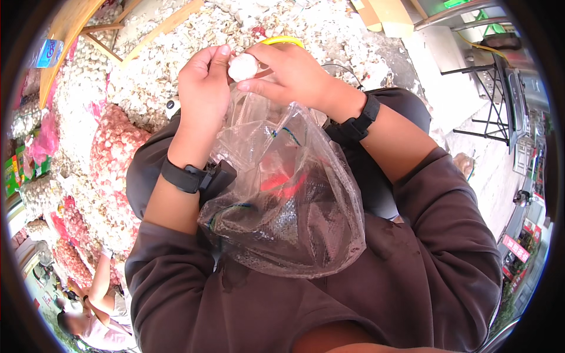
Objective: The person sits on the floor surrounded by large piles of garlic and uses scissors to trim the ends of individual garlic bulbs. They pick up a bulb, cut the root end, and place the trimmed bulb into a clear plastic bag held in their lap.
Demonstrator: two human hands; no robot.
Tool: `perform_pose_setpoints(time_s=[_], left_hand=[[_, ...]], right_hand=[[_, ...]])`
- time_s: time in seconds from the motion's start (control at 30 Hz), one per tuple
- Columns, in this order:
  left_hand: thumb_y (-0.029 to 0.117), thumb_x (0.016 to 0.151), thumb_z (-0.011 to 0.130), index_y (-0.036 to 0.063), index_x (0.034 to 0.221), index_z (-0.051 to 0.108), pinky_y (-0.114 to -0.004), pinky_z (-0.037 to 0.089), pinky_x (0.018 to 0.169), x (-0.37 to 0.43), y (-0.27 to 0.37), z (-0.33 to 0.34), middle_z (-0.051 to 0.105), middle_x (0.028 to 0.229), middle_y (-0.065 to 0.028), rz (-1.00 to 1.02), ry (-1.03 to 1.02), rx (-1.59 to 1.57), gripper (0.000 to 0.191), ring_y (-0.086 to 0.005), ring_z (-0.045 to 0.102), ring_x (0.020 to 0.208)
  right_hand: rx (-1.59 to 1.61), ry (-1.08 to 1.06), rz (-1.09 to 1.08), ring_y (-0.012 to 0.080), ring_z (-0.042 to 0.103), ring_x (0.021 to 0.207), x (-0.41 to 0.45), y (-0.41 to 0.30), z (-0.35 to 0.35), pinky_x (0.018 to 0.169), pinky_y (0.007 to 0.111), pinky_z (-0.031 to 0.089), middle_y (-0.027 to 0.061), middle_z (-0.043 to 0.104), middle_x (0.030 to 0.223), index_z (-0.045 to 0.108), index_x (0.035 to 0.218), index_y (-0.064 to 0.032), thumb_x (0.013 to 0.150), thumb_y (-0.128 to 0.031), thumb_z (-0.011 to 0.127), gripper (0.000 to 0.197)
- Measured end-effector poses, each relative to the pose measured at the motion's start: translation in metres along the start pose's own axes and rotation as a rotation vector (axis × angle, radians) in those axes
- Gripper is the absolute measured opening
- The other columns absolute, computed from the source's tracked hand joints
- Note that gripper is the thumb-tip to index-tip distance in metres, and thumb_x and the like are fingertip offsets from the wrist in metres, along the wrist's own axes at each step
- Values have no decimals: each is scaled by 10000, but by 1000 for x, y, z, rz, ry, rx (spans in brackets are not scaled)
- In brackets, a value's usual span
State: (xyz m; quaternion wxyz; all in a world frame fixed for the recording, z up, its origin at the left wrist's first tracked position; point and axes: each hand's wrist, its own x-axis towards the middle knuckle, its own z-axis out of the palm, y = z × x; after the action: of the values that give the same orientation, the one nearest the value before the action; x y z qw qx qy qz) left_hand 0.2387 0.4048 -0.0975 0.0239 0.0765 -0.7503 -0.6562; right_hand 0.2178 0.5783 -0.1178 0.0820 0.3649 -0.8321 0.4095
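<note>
A white garlic bulb (243, 67) is held up in front of me, between my two hands. My right hand (295, 73) has it between thumb and fingers from the right. On the other side, my left hand (203, 73) pinches at the bulb's left edge; its fingertips are partly hidden. Below both hands, a clear plastic bag (304, 220) drapes over my lap. Something red (282, 183) shows through the plastic, too blurred to name. A curved yellow edge (283, 40) shows behind my right hand.
Garlic skins (154, 84) cover the ground ahead. At left stand a full red mesh sack (117, 145) and a wooden table (66, 39). A cardboard box (388, 17) lies at the top, a black folding stand (490, 101) to the right. Another person (103, 322) works at lower left.
</note>
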Motion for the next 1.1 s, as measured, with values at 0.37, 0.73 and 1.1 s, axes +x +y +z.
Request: perform_pose_setpoints(time_s=[0.37,0.73,1.1], left_hand=[[108,914,616,63,1182,670,-283,484,865,13,-16,-24,648,1059,-122,436,199,690,277,-127,572,1024],[238,961,636,-33,1148,647,-239,525,768,0,1,-10,691,957,-64,-82,-320,-234,330,-105,638,833],[193,964,623,-30,1170,650,-258,528,747,-3,-6,-9,690,991,-80,-185,-324,-357,304,-120,628,819]], right_hand=[[-129,-22,50,367,645,696,2,0,-4,629,447,512,148,642,724,607,902,-42,824,-511,686,482],[-23,39,121,352,640,674,2,5,-2,617,432,507,137,630,691,595,846,-45,833,-535,672,496],[-127,-98,121,346,647,697,0,-5,-9,642,449,503,134,640,702,613,776,-47,909,-508,567,482]])
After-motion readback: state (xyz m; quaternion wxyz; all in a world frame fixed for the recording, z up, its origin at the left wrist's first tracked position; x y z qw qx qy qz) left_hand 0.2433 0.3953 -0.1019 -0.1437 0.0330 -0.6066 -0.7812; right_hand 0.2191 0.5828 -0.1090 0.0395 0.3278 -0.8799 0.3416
